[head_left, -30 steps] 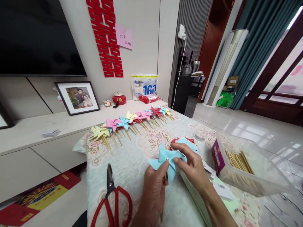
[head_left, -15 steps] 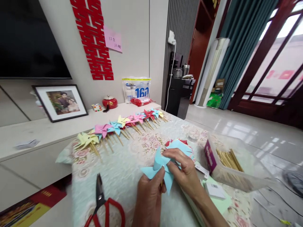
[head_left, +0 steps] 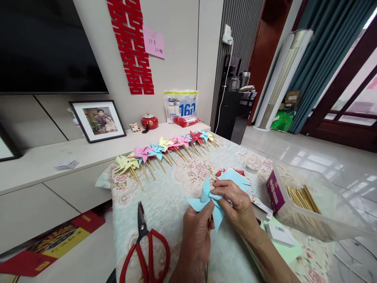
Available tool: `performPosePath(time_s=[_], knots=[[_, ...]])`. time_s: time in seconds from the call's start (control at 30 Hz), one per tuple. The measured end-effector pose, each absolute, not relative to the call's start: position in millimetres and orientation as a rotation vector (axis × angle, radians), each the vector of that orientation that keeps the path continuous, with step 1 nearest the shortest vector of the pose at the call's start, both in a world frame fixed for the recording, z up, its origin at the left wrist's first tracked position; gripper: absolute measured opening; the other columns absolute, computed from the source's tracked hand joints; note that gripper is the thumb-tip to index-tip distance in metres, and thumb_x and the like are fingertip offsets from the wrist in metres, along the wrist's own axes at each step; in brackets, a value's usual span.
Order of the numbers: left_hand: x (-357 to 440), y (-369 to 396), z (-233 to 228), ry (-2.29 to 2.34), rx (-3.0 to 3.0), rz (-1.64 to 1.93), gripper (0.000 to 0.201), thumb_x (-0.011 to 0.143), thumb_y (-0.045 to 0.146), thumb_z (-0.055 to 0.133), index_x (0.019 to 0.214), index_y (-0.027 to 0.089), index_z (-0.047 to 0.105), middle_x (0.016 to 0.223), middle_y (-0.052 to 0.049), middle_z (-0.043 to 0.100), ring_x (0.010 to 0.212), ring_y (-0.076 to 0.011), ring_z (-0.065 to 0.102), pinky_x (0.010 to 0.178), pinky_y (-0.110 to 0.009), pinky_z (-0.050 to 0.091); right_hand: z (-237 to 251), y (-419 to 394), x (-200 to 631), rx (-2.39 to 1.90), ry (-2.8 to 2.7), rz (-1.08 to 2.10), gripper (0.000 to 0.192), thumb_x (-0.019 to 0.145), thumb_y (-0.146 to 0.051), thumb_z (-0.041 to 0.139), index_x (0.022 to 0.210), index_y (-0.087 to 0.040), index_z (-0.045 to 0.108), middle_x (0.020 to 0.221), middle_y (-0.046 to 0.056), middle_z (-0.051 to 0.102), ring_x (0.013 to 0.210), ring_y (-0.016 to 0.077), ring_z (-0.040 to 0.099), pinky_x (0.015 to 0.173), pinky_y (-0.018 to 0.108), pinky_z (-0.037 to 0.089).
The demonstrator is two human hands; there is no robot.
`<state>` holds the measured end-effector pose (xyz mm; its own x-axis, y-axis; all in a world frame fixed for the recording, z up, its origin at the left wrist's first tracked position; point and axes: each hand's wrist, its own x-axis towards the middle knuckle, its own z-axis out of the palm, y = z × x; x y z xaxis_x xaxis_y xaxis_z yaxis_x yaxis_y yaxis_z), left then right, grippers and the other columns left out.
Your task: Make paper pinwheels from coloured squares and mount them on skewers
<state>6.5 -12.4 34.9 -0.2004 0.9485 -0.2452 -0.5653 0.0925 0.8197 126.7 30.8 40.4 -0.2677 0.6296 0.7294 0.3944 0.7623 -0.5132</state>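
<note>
A light blue paper pinwheel [head_left: 217, 215] is between my two hands above the table's near side. My left hand [head_left: 198, 230] is closed around its stick [head_left: 207, 251], the thumb pressing by the pin at the centre. My right hand [head_left: 235, 202] pinches one curled blade of the pinwheel with thumb and fingers. Just beyond that hand lies a stack of blue and red paper pieces [head_left: 235, 177]. Red-handled scissors [head_left: 143, 236] rest on the cloth left of my left hand.
Finished pinwheels [head_left: 143, 152] line the table's back edge. A clear plastic box [head_left: 306, 220] of wooden sticks [head_left: 303, 198] stands on the right, near a small white box [head_left: 279, 234] on green paper. A round clear container [head_left: 252, 166] sits behind the paper stack.
The view has swung left, so everything appears shifted right. My right fingers have bent a pinwheel blade in closer to the centre; my left hand keeps its hold.
</note>
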Motion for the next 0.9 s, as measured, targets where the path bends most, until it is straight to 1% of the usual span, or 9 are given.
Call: performPosePath(time_s=[0.1, 0.2, 0.23, 0.3, 0.4, 0.53, 0.7, 0.8, 0.9], knots=[[4, -10, 34, 0.989, 0.449, 1.514, 0.023, 0.063, 0.034, 0.081, 0.073, 0.017, 0.069, 0.054, 0.000, 0.058, 0.050, -0.0152, 0.052, 0.049, -0.027, 0.040, 42, 29, 125, -0.814, -1.897, 0.285, 0.027, 0.094, -0.011, 0.054, 0.111, -0.025, 0.070, 0.112, 0.008, 0.071, 0.109, 0.0236, 0.063, 0.092, 0.041, 0.049], [-2, -6, 35, 0.964, 0.398, 1.566, 0.024, 0.063, 0.033, 0.080, 0.080, 0.018, 0.072, 0.063, -0.002, 0.066, 0.062, -0.0206, 0.063, 0.057, -0.030, 0.047, 48, 24, 124, -0.915, -1.772, 0.330, 0.026, 0.095, -0.018, 0.056, 0.118, -0.023, 0.068, 0.117, 0.009, 0.068, 0.112, 0.0235, 0.061, 0.094, 0.038, 0.048], [-5, -5, 35, 0.953, 0.378, 1.587, 0.023, 0.063, 0.032, 0.080, 0.080, 0.018, 0.072, 0.065, -0.003, 0.067, 0.067, -0.0219, 0.065, 0.060, -0.031, 0.049, 50, 22, 124, -0.968, -1.707, 0.364, 0.022, 0.094, -0.022, 0.057, 0.113, -0.022, 0.069, 0.113, 0.009, 0.069, 0.108, 0.0231, 0.062, 0.091, 0.037, 0.048], [-9, -3, 36, 0.913, 0.326, 1.630, 0.020, 0.063, 0.029, 0.080, 0.078, 0.019, 0.071, 0.068, -0.003, 0.070, 0.074, -0.0230, 0.067, 0.065, -0.031, 0.051, 52, 19, 123, -1.089, -1.599, 0.498, 0.016, 0.094, -0.031, 0.059, 0.097, -0.021, 0.070, 0.095, 0.006, 0.070, 0.090, 0.0212, 0.064, 0.079, 0.033, 0.049], [-14, -1, 36, 0.851, 0.254, 1.659, 0.019, 0.062, 0.026, 0.081, 0.076, 0.019, 0.070, 0.074, -0.002, 0.073, 0.075, -0.0199, 0.068, 0.068, -0.029, 0.052, 51, 19, 119, -1.181, -1.561, 0.861, 0.026, 0.090, -0.042, 0.061, 0.078, -0.020, 0.068, 0.073, 0.002, 0.064, 0.070, 0.0181, 0.058, 0.066, 0.029, 0.045], [-12, 0, 32, 0.774, 0.210, 1.627, 0.019, 0.061, 0.022, 0.083, 0.073, 0.016, 0.071, 0.072, 0.000, 0.074, 0.065, -0.0144, 0.065, 0.067, -0.025, 0.052, 44, 22, 109, -1.108, -1.392, 1.331, 0.034, 0.078, -0.050, 0.071, 0.070, -0.018, 0.065, 0.070, 0.001, 0.062, 0.065, 0.0155, 0.055, 0.062, 0.027, 0.043], [-9, 1, 29, 0.765, 0.165, 1.631, 0.022, 0.057, 0.019, 0.085, 0.072, 0.015, 0.070, 0.068, 0.001, 0.073, 0.060, -0.0122, 0.062, 0.063, -0.023, 0.050, 41, 21, 101, -1.080, -1.075, 1.651, 0.042, 0.063, -0.052, 0.085, 0.075, -0.016, 0.067, 0.059, -0.003, 0.061, 0.056, 0.0109, 0.053, 0.058, 0.023, 0.041], [-8, 0, 31, 0.751, 0.175, 1.629, 0.022, 0.058, 0.018, 0.085, 0.074, 0.015, 0.070, 0.070, 0.001, 0.073, 0.061, -0.0118, 0.063, 0.064, -0.024, 0.050, 41, 21, 102, -1.056, -0.961, 1.742, 0.044, 0.059, -0.048, 0.090, 0.080, -0.015, 0.069, 0.060, -0.003, 0.063, 0.055, 0.0097, 0.054, 0.059, 0.022, 0.043], [-8, -2, 33, 0.742, 0.171, 1.636, 0.023, 0.060, 0.018, 0.085, 0.078, 0.015, 0.071, 0.076, -0.001, 0.075, 0.065, -0.0128, 0.065, 0.069, -0.024, 0.051, 41, 21, 105, -1.038, -0.942, 1.776, 0.043, 0.060, -0.046, 0.090, 0.083, -0.015, 0.071, 0.065, -0.001, 0.066, 0.060, 0.0109, 0.057, 0.063, 0.023, 0.046]])
